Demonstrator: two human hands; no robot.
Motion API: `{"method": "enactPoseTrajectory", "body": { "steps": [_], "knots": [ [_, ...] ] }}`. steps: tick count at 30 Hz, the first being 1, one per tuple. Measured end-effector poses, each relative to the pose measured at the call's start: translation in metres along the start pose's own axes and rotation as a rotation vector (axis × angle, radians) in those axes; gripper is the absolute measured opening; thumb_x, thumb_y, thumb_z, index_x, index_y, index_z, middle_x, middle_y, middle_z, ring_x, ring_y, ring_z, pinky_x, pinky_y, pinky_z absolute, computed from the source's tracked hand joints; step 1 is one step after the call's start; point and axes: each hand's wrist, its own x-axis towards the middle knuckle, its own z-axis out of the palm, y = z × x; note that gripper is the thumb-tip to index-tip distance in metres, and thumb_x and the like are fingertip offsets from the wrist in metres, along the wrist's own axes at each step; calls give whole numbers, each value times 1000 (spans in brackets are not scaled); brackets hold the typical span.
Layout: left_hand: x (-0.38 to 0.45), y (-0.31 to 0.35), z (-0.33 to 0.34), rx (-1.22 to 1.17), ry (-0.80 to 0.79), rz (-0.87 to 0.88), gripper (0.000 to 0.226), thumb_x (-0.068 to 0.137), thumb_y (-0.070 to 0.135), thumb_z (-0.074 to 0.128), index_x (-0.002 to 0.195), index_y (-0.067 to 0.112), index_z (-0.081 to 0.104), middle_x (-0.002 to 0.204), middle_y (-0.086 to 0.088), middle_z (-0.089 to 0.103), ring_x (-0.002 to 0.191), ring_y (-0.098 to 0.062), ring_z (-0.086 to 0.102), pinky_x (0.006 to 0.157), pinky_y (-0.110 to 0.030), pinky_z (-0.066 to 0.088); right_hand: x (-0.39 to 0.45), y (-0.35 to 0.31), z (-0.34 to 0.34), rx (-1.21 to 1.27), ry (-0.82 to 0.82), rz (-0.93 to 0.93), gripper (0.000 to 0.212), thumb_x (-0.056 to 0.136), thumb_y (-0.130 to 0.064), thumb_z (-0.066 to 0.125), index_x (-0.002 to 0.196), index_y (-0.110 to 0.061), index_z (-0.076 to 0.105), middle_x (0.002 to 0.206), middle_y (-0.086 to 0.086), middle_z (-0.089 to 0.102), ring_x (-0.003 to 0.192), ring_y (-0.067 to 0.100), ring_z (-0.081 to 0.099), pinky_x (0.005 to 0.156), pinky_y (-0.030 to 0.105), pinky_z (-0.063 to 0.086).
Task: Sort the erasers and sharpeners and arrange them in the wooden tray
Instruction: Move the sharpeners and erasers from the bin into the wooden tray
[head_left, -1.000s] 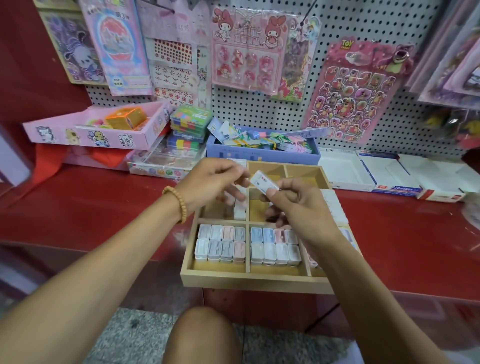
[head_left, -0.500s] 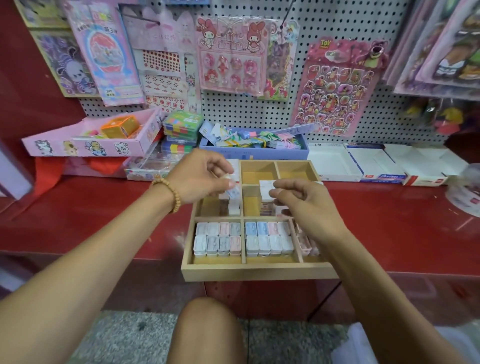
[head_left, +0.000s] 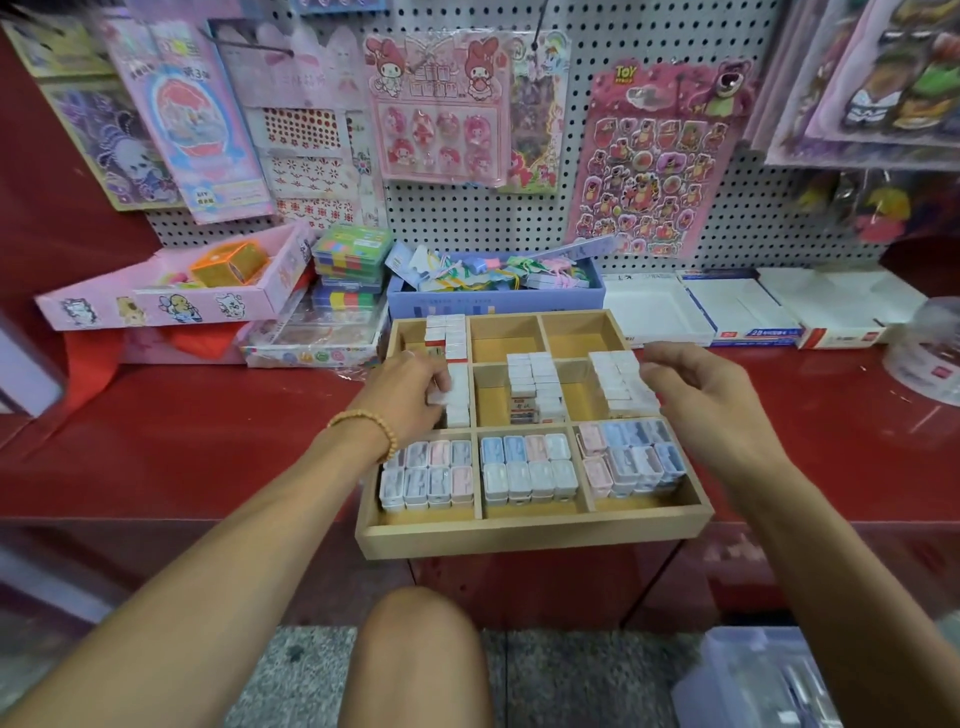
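Observation:
The wooden tray (head_left: 530, 538) sits on the red counter, overhanging its front edge. Its front row holds pastel sharpeners (head_left: 530, 467) in all three compartments. White erasers stand in rows in the middle compartment (head_left: 535, 384), the right one (head_left: 618, 379) and down the left column (head_left: 457, 338). My left hand (head_left: 410, 389) reaches into the middle-left compartment and pinches a white eraser (head_left: 440, 399) at the row there. My right hand (head_left: 701, 400) hovers beside the right eraser row, fingers loosely spread, holding nothing. The two back compartments at centre and right are bare.
Behind the tray stands a blue box (head_left: 493, 301) of small items. A pink box (head_left: 171, 301) lies at the left and white boxes (head_left: 727, 312) at the right. The pegboard (head_left: 545, 218) carries sticker sheets. My knee (head_left: 415, 649) is under the tray, and a clear container (head_left: 753, 675) sits low right.
The eraser my right hand held is gone from it; that hand has opened and drifted right. My left hand has dropped into the left compartment onto the eraser row.

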Motion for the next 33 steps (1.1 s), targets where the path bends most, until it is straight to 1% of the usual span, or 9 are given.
{"method": "enactPoseTrajectory", "body": {
  "steps": [3, 7, 12, 16, 20, 23, 25, 29, 33],
  "knots": [
    [0, -1, 1, -28, 4, -7, 24, 80, 1, 67, 87, 22, 60, 95, 2, 55, 88, -14, 54, 81, -25, 45, -1, 2, -7, 6, 33, 9, 33, 98, -23, 58, 130, -16, 63, 116, -7, 68, 110, 8, 62, 106, 42, 48],
    [1, -2, 1, -16, -14, -13, 24, 79, 2, 67, 87, 23, 59, 95, 3, 56, 89, -14, 55, 81, -26, 47, -4, 2, -11, 2, 34, 0, 33, 99, -27, 57, 129, -15, 62, 112, -9, 68, 107, 4, 61, 103, 39, 49],
    [1, 2, -9, 39, -69, -34, 17, 82, 12, 71, 94, 21, 64, 92, 7, 56, 91, -13, 57, 79, -24, 44, -9, 3, -17, 30, 26, -3, 28, 101, -26, 56, 126, -16, 62, 105, -13, 66, 98, -1, 61, 65, 14, 50],
    [-5, 9, -25, 33, -2, -103, 15, 84, 23, 71, 97, 23, 64, 93, 7, 59, 93, -16, 60, 87, -36, 51, -14, 4, -25, 49, 63, -9, 17, 100, -23, 56, 114, -23, 65, 95, -17, 67, 86, -10, 63, 83, 23, 51],
    [-22, 43, -36, -207, 101, -84, 8, 86, 24, 70, 93, 22, 66, 92, 6, 65, 83, -13, 65, 79, -32, 54, -22, 5, -38, 53, 98, -2, 26, 99, -25, 59, 122, -18, 65, 101, -14, 68, 96, -1, 63, 97, 35, 51],
    [-45, 83, -33, -510, 90, -70, 4, 87, 18, 70, 89, 21, 68, 88, 5, 68, 77, -14, 66, 68, -22, 53, -33, 6, -53, 31, 132, -17, 30, 98, -25, 60, 125, -13, 66, 99, -8, 68, 90, 6, 61, 92, 30, 49],
    [-62, 112, -24, -675, 62, -62, 5, 88, 13, 69, 88, 18, 69, 87, -1, 69, 78, -20, 67, 66, -27, 56, -44, 8, -67, 15, 155, -28, 30, 97, -25, 60, 125, -13, 66, 96, -9, 65, 86, 5, 59, 87, 26, 47],
    [-99, 171, 6, -939, -79, -82, 6, 91, 7, 63, 92, 9, 68, 86, -4, 69, 76, -14, 71, 59, -25, 56, -75, 22, -97, -26, 198, -22, 26, 98, -24, 60, 121, -16, 66, 90, -17, 60, 81, -6, 55, 74, 4, 39],
    [-134, 215, 51, -956, -303, -24, 11, 93, 13, 61, 103, 15, 66, 93, -6, 65, 80, -9, 68, 64, -24, 57, -109, 51, -124, -47, 260, 30, 24, 97, -23, 61, 118, -15, 66, 81, -18, 57, 70, -11, 55, 74, 13, 40]
  ]
}}
